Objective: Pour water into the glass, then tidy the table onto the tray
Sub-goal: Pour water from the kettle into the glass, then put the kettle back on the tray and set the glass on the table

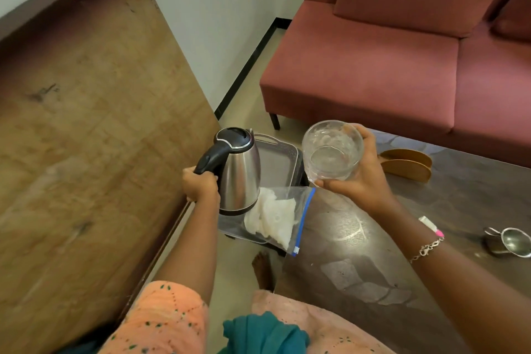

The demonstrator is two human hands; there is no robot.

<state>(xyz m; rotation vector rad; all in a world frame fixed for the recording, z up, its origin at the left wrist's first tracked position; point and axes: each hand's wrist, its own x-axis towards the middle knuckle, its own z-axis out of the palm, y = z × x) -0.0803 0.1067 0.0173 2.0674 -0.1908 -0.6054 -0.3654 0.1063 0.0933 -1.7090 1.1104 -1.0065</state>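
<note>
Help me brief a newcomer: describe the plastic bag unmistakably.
Find the dark table before the pink sofa; a grey tray sits at its left edge. The plastic bag lies on the tray's near end, by the steel kettle. Only it has a blue zip strip and white contents.

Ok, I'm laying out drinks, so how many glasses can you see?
1: the glass is held up in the right hand, beside the kettle, which the left hand grips by the handle. More could sit outside the frame.
</note>
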